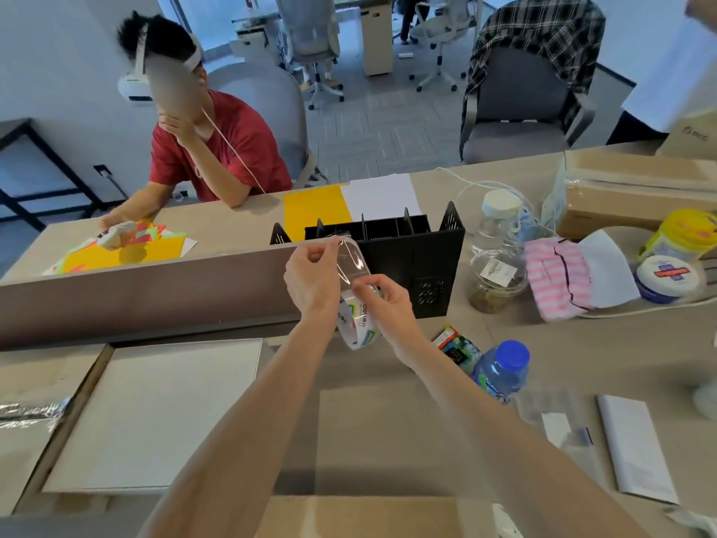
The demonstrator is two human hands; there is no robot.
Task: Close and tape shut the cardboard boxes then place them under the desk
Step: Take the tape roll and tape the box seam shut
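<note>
Both my hands are raised over the desk with a roll of clear packing tape (359, 322) between them. My right hand (382, 300) grips the roll, whose white core carries printed labels. My left hand (312, 275) pinches the free end of the tape strip (349, 258), which arcs up from the roll. An open cardboard box (73, 417) sits at the lower left with a white flat sheet inside it. A cardboard flap (372, 514) shows at the bottom edge under my arms. A taped brown box (636, 192) lies at the far right of the desk.
A black file organiser (407, 258) stands just behind my hands. To the right are a blue-capped bottle (500, 370), jars, a pink striped cloth (558, 277) and white papers (636, 448). A person in a red shirt (217, 149) sits across a grey divider (147, 289).
</note>
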